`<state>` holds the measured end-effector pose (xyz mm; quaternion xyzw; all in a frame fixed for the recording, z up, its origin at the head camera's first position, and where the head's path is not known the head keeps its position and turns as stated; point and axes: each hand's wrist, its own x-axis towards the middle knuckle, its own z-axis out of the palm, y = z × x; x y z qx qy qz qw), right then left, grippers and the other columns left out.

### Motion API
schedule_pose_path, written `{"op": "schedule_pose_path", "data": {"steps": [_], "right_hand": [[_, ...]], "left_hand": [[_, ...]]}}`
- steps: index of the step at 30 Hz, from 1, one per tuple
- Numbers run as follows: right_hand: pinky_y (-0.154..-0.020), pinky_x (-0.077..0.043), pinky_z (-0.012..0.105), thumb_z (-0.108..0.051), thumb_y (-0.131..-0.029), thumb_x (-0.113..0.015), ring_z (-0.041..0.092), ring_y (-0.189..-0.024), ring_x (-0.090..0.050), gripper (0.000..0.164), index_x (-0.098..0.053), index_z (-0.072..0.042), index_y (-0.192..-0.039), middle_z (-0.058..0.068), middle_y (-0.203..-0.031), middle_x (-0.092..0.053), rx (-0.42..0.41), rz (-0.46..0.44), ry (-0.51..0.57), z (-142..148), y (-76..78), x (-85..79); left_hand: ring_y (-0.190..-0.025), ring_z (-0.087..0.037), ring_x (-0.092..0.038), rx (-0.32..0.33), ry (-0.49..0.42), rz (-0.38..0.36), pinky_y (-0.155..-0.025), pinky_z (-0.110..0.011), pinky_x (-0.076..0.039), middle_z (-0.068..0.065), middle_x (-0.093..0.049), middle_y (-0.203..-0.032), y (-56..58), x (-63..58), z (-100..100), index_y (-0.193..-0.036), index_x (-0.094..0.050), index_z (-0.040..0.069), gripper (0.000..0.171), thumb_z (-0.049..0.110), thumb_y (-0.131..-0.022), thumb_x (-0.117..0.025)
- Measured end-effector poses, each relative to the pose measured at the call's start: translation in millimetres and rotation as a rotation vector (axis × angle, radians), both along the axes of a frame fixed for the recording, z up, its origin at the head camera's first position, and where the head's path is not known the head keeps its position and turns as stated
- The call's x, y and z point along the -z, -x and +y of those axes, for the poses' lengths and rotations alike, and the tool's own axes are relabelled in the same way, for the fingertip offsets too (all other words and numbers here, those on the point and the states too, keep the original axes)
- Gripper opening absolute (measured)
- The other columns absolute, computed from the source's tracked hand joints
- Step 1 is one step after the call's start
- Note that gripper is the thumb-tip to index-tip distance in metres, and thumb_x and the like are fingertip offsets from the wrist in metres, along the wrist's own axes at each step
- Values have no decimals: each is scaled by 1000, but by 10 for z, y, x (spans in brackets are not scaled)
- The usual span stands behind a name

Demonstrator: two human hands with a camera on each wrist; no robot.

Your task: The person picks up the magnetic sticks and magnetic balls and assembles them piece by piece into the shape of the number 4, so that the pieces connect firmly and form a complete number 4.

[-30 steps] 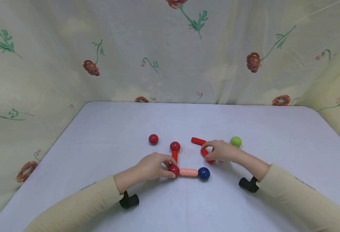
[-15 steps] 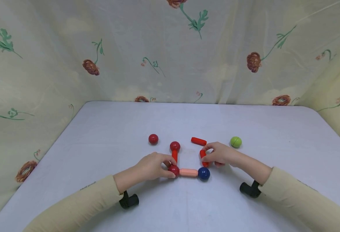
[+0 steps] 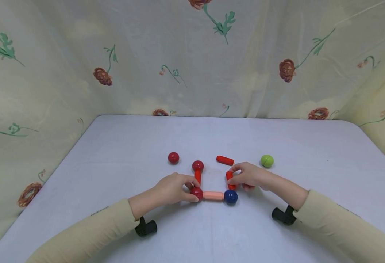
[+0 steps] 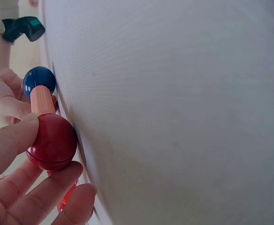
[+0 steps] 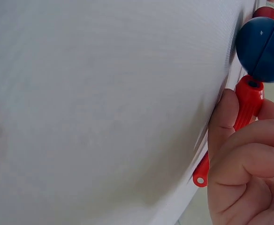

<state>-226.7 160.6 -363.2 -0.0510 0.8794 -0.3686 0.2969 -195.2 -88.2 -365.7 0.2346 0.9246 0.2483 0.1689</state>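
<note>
My left hand [image 3: 174,188] pinches a red ball [image 4: 55,140] at the corner of an L-shaped chain on the table. From that ball a pink rod [image 3: 213,196] runs right to a blue ball [image 3: 230,197], and a red rod [image 3: 197,176] runs away to another red ball [image 3: 198,166]. My right hand [image 3: 249,175] grips a second red rod [image 5: 249,101] between thumb and fingers. Its near end, with a dark spot in the middle, is right at the blue ball in the right wrist view. The fingers hide part of this rod.
Behind the right hand lies a loose red rod [image 3: 225,160]. A green ball [image 3: 267,160] sits farther right, and a single red ball [image 3: 173,157] at the back left. The table [image 3: 139,138] meets a flowered curtain [image 3: 192,73] at its back edge.
The right hand has turned the red rod from slanting to nearly pointing away from me and brought it toward the blue ball. The left hand stays put on its red ball.
</note>
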Motion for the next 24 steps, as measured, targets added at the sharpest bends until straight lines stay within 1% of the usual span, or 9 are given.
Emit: {"op": "schedule_pose_path", "data": {"steps": [7, 9, 12, 18, 24], "right_hand": [[-44, -28, 18, -21, -85, -62, 9, -43, -37, 38, -50, -2, -115, -1, -56, -44, -10, -18, 26, -13, -10, -17], [-44, -28, 18, -21, -86, -61, 9, -43, -38, 39, -49, -1, -117, -1, -56, -45, -8, -19, 22, -21, -18, -21], [-45, -29, 18, -22, -85, -62, 10, -44, -40, 45, -46, -2, -123, 0, -60, -48, 2, -23, 8, -33, -42, -19], [-49, -36, 20, -23, -84, -64, 13, -50, -46, 61, -37, -1, -133, 5, -77, -56, 5, -23, 14, -30, -117, -8], [-53, -39, 22, -26, -83, -65, 14, -56, -50, 69, -31, -1, -137, 4, -79, -57, 17, -40, 41, -8, -208, -28]], "left_hand": [[-70, -9, -53, -7, 5, 2, -55, -21, -44, 3, -65, -87, -3, -5, 2, -101, -66, 21, 28, 25, -75, -76], [-70, -8, -53, -6, 6, 7, -56, -21, -44, 4, -65, -87, -4, -5, 3, -101, -66, 21, 28, 25, -74, -76], [-71, -8, -53, -5, 7, 14, -56, -21, -44, 4, -65, -86, -7, -3, 4, -100, -67, 21, 28, 25, -74, -76], [-72, -9, -53, -17, 9, 3, -56, -21, -44, 4, -64, -86, -12, -14, 10, -100, -67, 22, 28, 25, -74, -76], [-71, -9, -53, -22, 16, -3, -55, -21, -44, 3, -64, -87, -13, -16, 16, -101, -66, 21, 28, 25, -74, -76]]}}
